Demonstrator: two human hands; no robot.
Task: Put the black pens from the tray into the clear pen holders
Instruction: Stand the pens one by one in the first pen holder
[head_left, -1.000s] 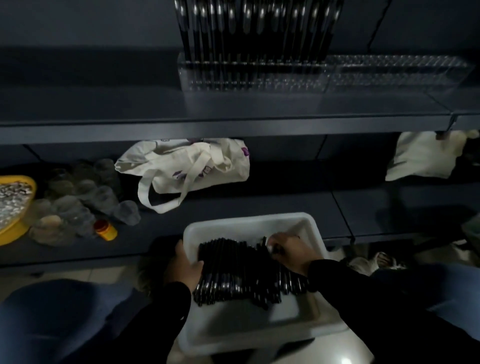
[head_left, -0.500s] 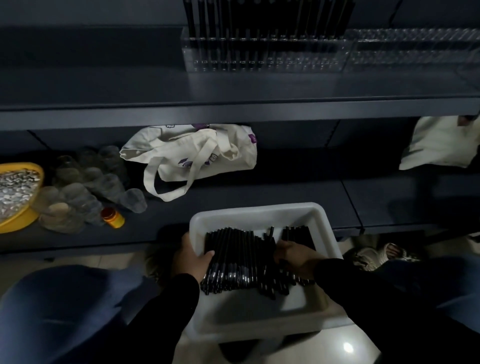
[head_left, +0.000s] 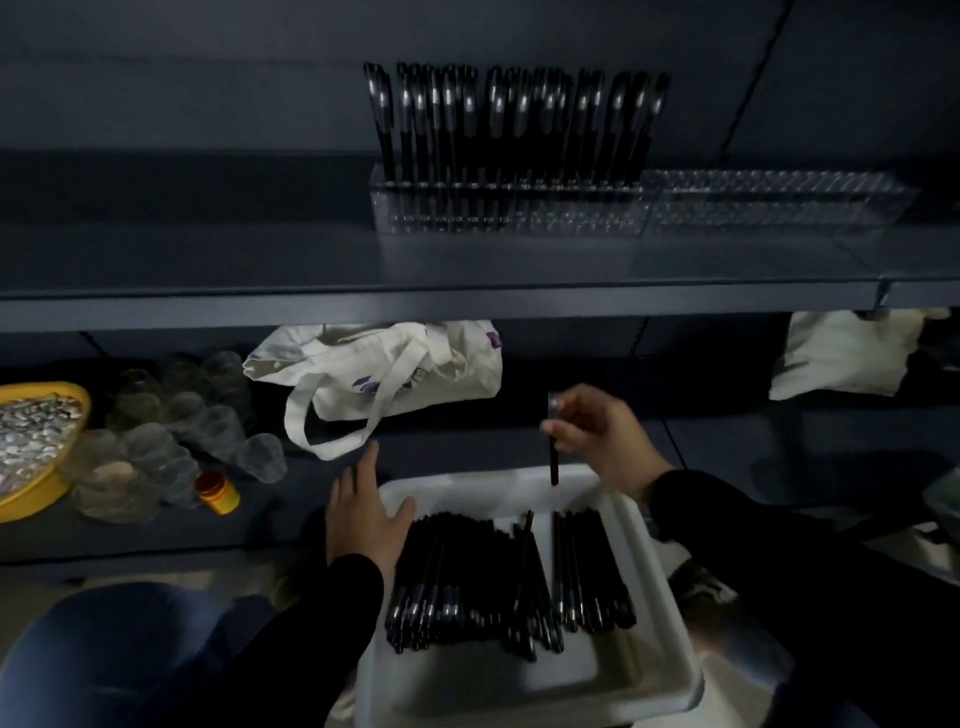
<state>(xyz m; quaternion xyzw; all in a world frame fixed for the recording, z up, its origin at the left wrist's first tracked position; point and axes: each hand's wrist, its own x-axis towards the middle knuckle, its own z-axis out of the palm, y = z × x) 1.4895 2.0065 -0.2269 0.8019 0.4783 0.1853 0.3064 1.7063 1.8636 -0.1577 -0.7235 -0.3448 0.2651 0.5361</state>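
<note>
Our right hand (head_left: 597, 436) pinches 1 black pen (head_left: 554, 457) between thumb and fingertips, holding it upright above the far rim of the white tray (head_left: 670, 613), clear of the pile. Our left hand (head_left: 363, 514) lies flat with fingers spread, gripping nothing, its thumb at the tray's left rim. The remaining black pens (head_left: 498, 582) lie side by side in the tray, many still to go. We judge this the carry step: 1 pen lifted, not yet placed. On the upper shelf (head_left: 208, 260), the left clear pen holder (head_left: 509, 208) looks largely full, while the right clear holder (head_left: 779, 200) stands empty. Next we need to raise the pen, keep it vertical, and drop its tip into a free slot.
</note>
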